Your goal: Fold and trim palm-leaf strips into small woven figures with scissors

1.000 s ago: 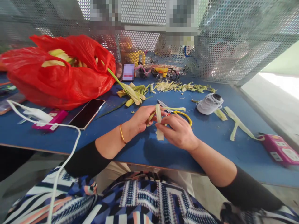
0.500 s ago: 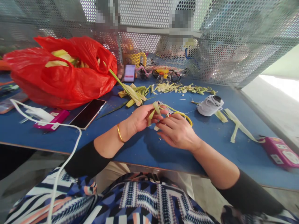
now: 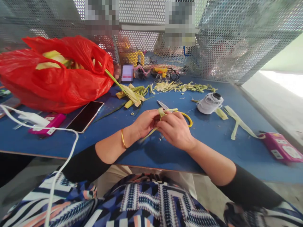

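Observation:
My left hand (image 3: 146, 123) and my right hand (image 3: 175, 127) meet over the front middle of the blue table, both closed on one pale green leaf strip (image 3: 161, 112). The strip, which looks like corn husk, is looped at the fingertips; one end points right and another hangs below my left fingers. Just behind my right hand lie scissors with a yellow handle (image 3: 189, 118), blade pointing back left, partly covered by that hand. A spool of white thread (image 3: 209, 103) sits to the right, with a thread running left from it.
At the left stands a red plastic bag (image 3: 78, 78) of husks, with a phone (image 3: 86, 116) and white cable in front. Leaf pieces (image 3: 132, 94) and a row of scraps (image 3: 184, 87) lie behind my hands. A magenta box (image 3: 281, 146) is at right, a perforated metal screen (image 3: 213, 47) behind.
The leaf strip has been drawn from an open loop into a tighter one, with an end now hanging below. My hands have come closer together. The scissors' blade shows more, and the view has shifted slightly.

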Available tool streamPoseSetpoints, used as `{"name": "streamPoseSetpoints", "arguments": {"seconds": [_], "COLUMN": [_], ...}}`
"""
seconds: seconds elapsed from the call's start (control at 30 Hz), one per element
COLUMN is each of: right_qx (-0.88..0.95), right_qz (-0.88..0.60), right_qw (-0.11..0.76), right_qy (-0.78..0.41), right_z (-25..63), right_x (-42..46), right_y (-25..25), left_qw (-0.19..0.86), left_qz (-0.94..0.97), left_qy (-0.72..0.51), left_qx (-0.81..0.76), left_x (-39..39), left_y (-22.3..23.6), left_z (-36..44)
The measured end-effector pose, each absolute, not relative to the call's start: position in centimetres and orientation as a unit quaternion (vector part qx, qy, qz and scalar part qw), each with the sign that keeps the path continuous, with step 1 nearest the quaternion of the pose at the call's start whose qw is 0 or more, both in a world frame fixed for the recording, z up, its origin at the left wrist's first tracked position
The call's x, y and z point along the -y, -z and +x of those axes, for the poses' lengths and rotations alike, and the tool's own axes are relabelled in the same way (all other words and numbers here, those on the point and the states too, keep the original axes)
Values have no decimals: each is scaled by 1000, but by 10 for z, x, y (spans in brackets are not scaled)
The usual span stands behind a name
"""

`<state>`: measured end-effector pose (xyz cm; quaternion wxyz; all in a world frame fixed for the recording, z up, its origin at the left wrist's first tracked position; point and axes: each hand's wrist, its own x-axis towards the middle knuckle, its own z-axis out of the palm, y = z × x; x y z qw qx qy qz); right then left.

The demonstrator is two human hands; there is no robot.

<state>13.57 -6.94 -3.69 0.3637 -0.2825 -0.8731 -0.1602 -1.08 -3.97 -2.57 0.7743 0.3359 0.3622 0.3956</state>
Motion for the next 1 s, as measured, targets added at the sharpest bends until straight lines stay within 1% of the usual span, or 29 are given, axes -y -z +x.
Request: {"name": "streamPoseSetpoints", "arguments": {"seconds": [0.07, 0.13, 0.17, 0.23, 0.3, 0.5, 0.6, 0.73, 0.83, 1.0], "right_qx": [806, 709, 662, 591, 555, 564, 559, 546, 513, 424], "right_qz": [-350, -429, -460, -492, -497, -523, -536, -536, -528, -508], "right_qw": [474, 555, 574, 578, 566, 518, 509, 516, 512, 497], "right_qy": [57, -71, -141, -274, -352, -376, -376, -386, -443, -561], "right_z": [138, 140, 140, 139, 137, 134, 135, 136, 136, 136], "right_x": [69, 67, 65, 62, 59, 61, 62, 62, 61, 62], "right_y": [37, 37, 37, 39, 40, 33, 29, 26, 25, 22], "left_qw": [766, 761, 759, 751, 746, 749, 743, 684, 636, 626], "left_qz": [340, 347, 352, 364, 373, 389, 413, 471, 496, 444], "left_qy": [-403, -407, -408, -415, -417, -410, -408, -428, -452, -472], "left_qx": [-367, -367, -366, -362, -361, -346, -332, -357, -380, -434], "left_x": [37, 36, 35, 36, 37, 39, 40, 43, 45, 43], "left_y": [26, 25, 25, 25, 25, 25, 25, 25, 27, 27], "left_z": [-13, -14, -15, -15, -15, -15, -16, -13, -9, -9]}}
